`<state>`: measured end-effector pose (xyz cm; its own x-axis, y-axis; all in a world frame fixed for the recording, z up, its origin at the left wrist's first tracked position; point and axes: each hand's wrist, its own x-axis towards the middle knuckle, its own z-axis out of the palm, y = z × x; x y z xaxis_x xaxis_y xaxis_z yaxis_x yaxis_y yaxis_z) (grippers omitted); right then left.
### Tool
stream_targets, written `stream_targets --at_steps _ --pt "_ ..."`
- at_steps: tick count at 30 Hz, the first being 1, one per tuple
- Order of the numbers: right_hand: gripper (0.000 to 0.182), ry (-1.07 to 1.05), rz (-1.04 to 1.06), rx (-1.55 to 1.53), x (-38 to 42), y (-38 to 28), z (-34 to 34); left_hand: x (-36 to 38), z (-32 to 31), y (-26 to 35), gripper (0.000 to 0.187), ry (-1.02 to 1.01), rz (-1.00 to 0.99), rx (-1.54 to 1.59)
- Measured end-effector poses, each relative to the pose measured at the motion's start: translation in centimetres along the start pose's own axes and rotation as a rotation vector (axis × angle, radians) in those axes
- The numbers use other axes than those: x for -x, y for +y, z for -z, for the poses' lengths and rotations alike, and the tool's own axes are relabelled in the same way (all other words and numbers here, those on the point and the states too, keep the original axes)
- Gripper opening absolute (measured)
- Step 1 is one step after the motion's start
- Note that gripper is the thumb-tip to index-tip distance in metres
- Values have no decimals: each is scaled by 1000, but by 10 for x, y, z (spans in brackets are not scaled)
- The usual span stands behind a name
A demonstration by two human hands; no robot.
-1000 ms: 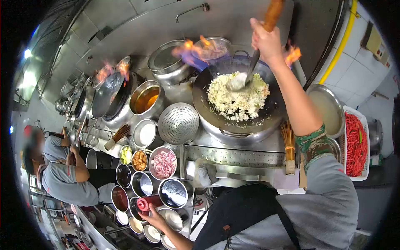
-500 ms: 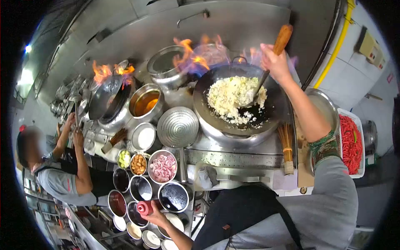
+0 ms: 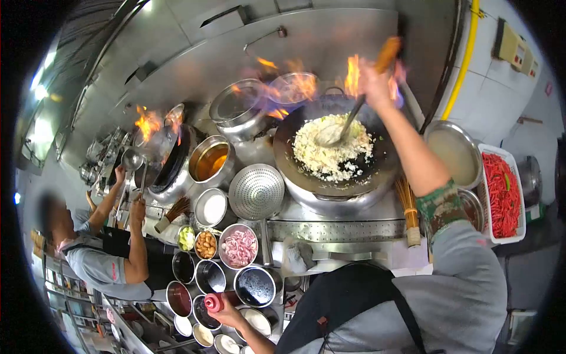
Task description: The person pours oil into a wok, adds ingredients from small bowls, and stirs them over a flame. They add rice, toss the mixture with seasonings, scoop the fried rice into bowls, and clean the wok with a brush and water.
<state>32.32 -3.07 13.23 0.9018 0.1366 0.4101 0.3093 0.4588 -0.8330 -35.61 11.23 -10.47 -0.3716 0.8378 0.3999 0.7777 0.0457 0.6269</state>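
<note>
My right hand grips the wooden handle of a ladle, whose bowl presses into a mound of fried rice. The rice, with green bits in it, lies in a large dark wok on the stove. Flames rise behind the wok, close to my right hand. Lower down, my left hand is wrapped round a red squeeze bottle, held over the sauce pots. A bowl of sliced pink onions and a pot of dark sauce are near that hand.
A perforated strainer lies left of the wok, beside a pot of oil. A bamboo brush and a white basket of red chillies are on the right. At left, a co-worker holds a ladle near another flaming wok.
The ladle has moved left across the rice, and my right hand has shifted slightly left. My left hand still holds the bottle. The co-worker's ladle has moved, and the whole view has shifted slightly.
</note>
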Motion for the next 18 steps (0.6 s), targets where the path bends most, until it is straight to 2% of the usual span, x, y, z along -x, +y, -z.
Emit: stream_targets --at_steps 1,2,4,5,6,7,8,10,12,13,16,17,18 --pt "32 -138 -134 -106 -7 10 2 -2 0 6 76 6 13 3" --pt "33 -185 -146 -77 -22 -1 -4 -7 -3 -1 75 -10 -61 22" --pt "34 -277 -215 -24 -28 -23 -20 0 24 43 72 -17 21 94" --pt "36 -248 -220 -7 -21 -42 -28 -6 28 41 69 18 -75 126" --pt "38 -197 -213 63 -16 -54 -28 -13 34 33 67 51 -163 147" --pt "30 -187 -184 62 6 -73 -24 -19 42 28 65 57 -141 98" --pt "26 -175 -153 56 34 -85 -23 -18 62 53 67 44 -56 150" --pt "23 -108 -78 174 82 -64 -31 -26 88 71 68 31 -177 261" --pt "28 -166 28 202 67 -30 -30 -25 109 102 68 156 -207 240" --pt "34 -194 82 213 59 -13 -30 -29 111 105 70 95 -172 454" --pt "39 -159 140 161 50 -55 -44 -35 113 110 79 17 -360 762" --pt "38 -161 129 17 51 -52 -42 -33 112 112 82 -19 -311 805" --pt "39 -171 108 38 50 -33 -38 -31 110 117 85 -67 -271 849"
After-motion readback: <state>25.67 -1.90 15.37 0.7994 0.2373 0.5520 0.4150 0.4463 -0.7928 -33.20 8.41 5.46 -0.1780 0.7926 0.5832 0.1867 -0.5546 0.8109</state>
